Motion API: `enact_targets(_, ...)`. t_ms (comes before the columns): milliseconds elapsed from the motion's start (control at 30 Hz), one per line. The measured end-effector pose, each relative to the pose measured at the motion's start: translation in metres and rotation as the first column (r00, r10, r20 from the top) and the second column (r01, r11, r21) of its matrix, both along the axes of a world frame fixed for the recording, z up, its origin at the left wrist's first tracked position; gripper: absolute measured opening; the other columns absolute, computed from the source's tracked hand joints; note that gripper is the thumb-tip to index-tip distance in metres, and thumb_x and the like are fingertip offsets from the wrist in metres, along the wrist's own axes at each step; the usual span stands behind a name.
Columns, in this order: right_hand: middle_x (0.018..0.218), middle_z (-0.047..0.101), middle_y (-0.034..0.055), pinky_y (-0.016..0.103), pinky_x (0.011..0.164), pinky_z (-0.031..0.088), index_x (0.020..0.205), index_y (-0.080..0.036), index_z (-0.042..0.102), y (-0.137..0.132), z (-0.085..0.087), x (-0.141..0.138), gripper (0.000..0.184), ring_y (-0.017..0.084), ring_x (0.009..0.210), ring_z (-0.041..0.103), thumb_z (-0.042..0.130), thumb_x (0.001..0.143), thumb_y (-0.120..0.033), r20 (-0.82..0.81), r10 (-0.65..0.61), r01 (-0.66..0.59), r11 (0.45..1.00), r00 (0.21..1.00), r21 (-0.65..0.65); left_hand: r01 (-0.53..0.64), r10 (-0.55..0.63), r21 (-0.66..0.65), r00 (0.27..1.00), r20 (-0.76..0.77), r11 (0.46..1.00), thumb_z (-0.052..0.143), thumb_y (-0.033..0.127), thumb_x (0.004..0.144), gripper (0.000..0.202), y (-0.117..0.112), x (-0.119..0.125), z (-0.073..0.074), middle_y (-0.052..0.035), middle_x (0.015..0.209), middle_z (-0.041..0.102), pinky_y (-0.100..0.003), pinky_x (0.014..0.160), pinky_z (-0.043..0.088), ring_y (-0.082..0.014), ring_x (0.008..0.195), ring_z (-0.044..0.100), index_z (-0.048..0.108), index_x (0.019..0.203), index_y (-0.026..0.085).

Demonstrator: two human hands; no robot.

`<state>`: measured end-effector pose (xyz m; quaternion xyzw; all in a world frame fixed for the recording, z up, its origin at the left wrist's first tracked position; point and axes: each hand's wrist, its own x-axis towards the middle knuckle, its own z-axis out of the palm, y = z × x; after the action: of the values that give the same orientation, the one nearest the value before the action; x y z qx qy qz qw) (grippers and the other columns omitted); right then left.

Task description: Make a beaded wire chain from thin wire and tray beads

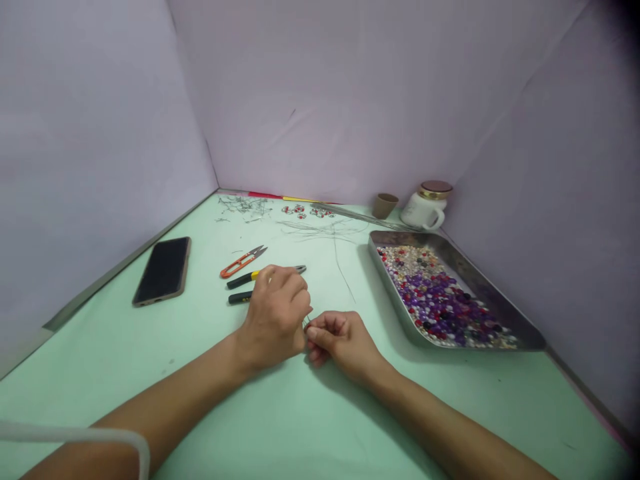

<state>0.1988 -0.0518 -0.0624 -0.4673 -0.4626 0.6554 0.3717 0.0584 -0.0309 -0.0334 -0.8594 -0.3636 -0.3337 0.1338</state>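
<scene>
Pinched in fingers of right hand point(345, 340): thin wire point(307, 321), leftward at fingertips, between hands, over desk point(260, 427) | long axis mostly hidden | at left hand point(280, 310): fingertips hidden, cannot tell grip

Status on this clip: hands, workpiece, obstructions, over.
Right hand pinching thin wire; left hand alongside, its grip hidden. Nothing evident in the way; yellow-and-black pliers lie beyond left hand.

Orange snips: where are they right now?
In the head view, the orange snips lie left of centre on the green tabletop, right of the phone and just beyond the black-and-yellow pliers.
</scene>
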Motion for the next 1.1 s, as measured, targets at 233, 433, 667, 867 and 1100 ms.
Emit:
enact_targets(233,0.048,0.056,-0.0012,0.024,0.042,0.045,0.061,-0.012,0.056,0.001,-0.001,-0.001,0.026,0.009,0.039,0.051,0.069,0.058,-0.033,-0.122,-0.160,0.158,0.987,0.980,-0.029,-0.024,0.020,0.046,0.996,0.085,0.999,0.048,0.009,0.066,0.016,-0.002,0.001,-0.002,-0.0050,0.065,0.056,-0.041,0.072,0.034,-0.0212,0.076,0.048,0.042,0.053,0.016)
enact_targets(433,0.050,0.058,-0.0013,0.023,0.044,0.046,0.064,-0.012,0.057,-0.001,0.000,-0.001,0.024,0.008,0.042,0.052,0.070,0.059,-0.031,-0.211,-0.254,0.259,0.966,0.944,-0.004,-0.065,0.197,-0.416,0.938,0.284,0.907,0.046,0.014,0.068,0.018,-0.005,0.008,0.001,-0.0026,0.066,0.050,-0.036,0.069,0.036,-0.0182,0.072,0.046,0.037,0.052,0.018)
enact_targets(667,0.050,0.058,-0.0008,0.024,0.045,0.046,0.065,-0.012,0.058,0.001,-0.003,-0.001,0.025,0.009,0.041,0.053,0.070,0.059,-0.033,-0.199,-0.217,0.223,0.975,0.955,0.004,0.133,0.331,-0.861,0.886,0.325,0.491,0.051,0.023,0.066,0.020,0.012,0.000,-0.001,0.0039,0.051,0.044,-0.026,0.052,0.036,-0.0115,0.052,0.044,0.042,0.050,0.017)
enact_targets(867,0.049,0.057,-0.0016,0.024,0.042,0.045,0.061,-0.012,0.056,0.003,-0.002,0.000,0.025,0.009,0.039,0.051,0.070,0.057,-0.033,-0.127,-0.173,0.174,0.985,0.977,-0.004,0.151,0.156,-0.653,0.909,0.387,0.742,0.054,0.022,0.072,0.017,0.019,-0.017,0.014,-0.0045,0.096,0.057,-0.032,0.079,0.041,-0.0171,0.089,0.053,0.062,0.086,0.020)
enact_targets(1100,0.048,0.054,-0.0024,0.023,0.042,0.044,0.061,-0.013,0.055,0.001,0.000,-0.001,0.018,0.009,0.039,0.050,0.064,0.061,-0.029,-0.027,-0.086,0.087,0.996,0.996,0.012,0.176,-0.146,-0.437,0.984,0.102,0.882,0.051,0.012,0.074,0.014,0.017,-0.028,0.021,-0.0051,0.090,0.057,-0.033,0.077,0.041,-0.0183,0.089,0.051,0.062,0.070,0.019)
